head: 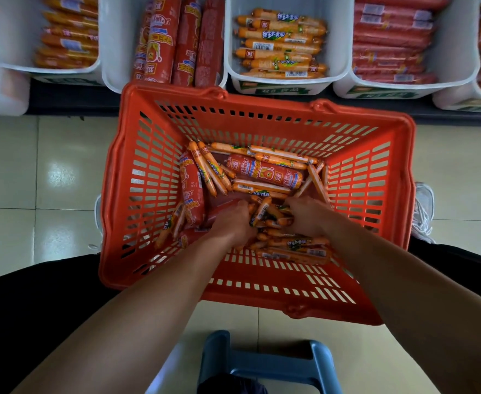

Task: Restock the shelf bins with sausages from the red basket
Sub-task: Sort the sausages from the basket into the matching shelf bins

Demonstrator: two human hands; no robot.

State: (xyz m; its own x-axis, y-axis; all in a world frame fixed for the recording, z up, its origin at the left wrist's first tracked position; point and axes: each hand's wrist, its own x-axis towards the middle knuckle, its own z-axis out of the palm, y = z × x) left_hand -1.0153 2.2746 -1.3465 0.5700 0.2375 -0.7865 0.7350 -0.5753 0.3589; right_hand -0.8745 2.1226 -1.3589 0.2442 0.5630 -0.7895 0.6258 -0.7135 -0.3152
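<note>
Overhead light glaring off floor tiles point(60, 173) at left; frame corners darkening; wide-angle bending edges; top bins point(279, 87) blurring slightly.

Blue stool point(264, 362) on tiled floor point(34, 180) — white sneaker point(422, 214) at rt.

One red basket point(276, 301), two hands point(233, 223) point(304, 217), one stool point(262, 362), five white bins point(6, 32) point(119, 38) point(336, 38) point(449, 52) point(461, 101) (sausages point(264, 172) uncountable).

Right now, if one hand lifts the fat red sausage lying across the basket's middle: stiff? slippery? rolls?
The fat red sausage is probably stiff: it lies straight among the thin orange sausages, with no visible bend. Its glossy casing may slip in a loose grip. Round and thick, it likely rolls on a flat surface.
</note>
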